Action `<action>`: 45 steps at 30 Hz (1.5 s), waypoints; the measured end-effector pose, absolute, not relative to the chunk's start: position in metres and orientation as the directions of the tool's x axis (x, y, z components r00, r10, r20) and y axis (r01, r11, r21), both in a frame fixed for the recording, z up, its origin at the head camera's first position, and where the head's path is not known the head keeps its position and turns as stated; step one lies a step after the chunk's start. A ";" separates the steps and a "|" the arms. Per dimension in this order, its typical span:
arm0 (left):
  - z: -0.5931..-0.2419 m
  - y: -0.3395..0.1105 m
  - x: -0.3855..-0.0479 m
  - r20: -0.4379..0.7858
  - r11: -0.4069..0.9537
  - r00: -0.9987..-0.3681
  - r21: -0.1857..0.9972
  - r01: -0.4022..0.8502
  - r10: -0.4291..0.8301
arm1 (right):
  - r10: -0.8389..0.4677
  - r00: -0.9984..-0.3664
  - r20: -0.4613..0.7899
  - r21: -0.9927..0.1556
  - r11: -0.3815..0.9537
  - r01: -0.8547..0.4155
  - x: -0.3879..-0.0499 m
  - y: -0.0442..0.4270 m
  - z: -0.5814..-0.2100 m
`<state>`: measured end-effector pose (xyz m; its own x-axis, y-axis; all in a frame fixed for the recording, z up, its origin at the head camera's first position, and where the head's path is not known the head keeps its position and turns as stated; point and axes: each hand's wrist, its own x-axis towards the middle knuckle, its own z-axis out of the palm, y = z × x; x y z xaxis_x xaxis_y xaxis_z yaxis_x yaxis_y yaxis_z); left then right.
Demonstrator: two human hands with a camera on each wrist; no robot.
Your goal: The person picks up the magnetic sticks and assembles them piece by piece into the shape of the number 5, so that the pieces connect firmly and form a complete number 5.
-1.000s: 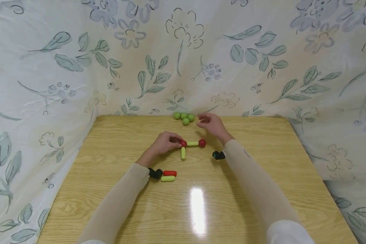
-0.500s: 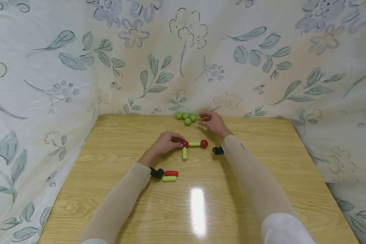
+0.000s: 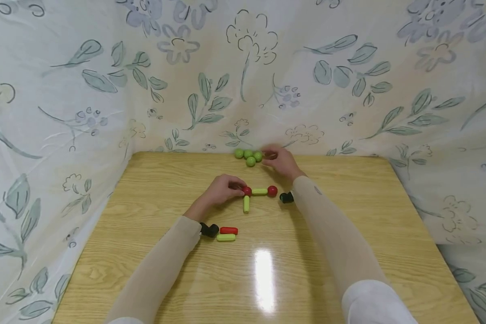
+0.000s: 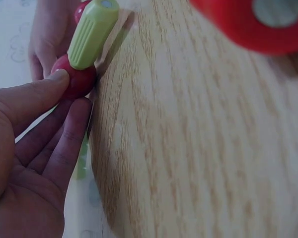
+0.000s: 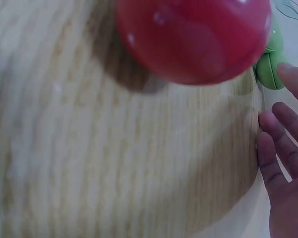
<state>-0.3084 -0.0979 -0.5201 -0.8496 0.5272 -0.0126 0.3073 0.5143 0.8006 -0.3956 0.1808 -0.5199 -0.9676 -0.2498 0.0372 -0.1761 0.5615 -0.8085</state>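
Observation:
My left hand (image 3: 221, 190) pinches a red ball (image 4: 75, 78) between thumb and fingertips. A ribbed light-green stick (image 4: 92, 37) is joined to that ball and points toward me in the head view. From the same ball another light-green stick (image 3: 259, 191) runs right to a second red ball (image 3: 272, 191). At the table's far edge, my right hand (image 3: 282, 161) is beside several green balls (image 3: 250, 161). Its fingers are spread and hold nothing. Its thumb is close to a green ball (image 5: 269, 74); whether they touch I cannot tell.
A red stick (image 3: 228, 230) and a loose light-green stick (image 3: 226, 237) lie side by side nearer to me. Black wrist devices (image 3: 209, 230) are at both sleeves. A floral cloth (image 3: 251, 90) hangs behind the wooden table (image 3: 166, 279).
My right hand has come slightly closer to the green balls. The left hand keeps its pinch on the red ball. The head view has shifted a little.

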 end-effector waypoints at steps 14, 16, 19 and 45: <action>-0.522 -0.095 -0.307 -0.018 0.497 -0.841 0.813 0.302 0.540 | -0.229 -0.973 0.031 -0.801 0.577 -0.161 -0.396 0.168 -0.524; -0.522 -0.095 -0.306 -0.019 0.498 -0.842 0.813 0.301 0.539 | -0.224 -0.974 0.032 -0.793 0.587 -0.161 -0.397 0.167 -0.525; -0.521 -0.095 -0.306 -0.018 0.501 -0.843 0.811 0.301 0.537 | -0.211 -0.976 0.046 -0.780 0.603 -0.167 -0.398 0.166 -0.526; -0.520 -0.098 -0.308 -0.019 0.517 -0.852 0.801 0.300 0.523 | -0.165 -0.984 0.060 -0.805 0.575 -0.146 -0.388 0.171 -0.519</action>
<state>-0.3084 -0.0984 -0.5203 -0.8519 0.5234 -0.0188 0.3001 0.5173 0.8015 -0.3882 0.1715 -0.5192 -0.9845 -0.1649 0.0603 -0.1456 0.5746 -0.8054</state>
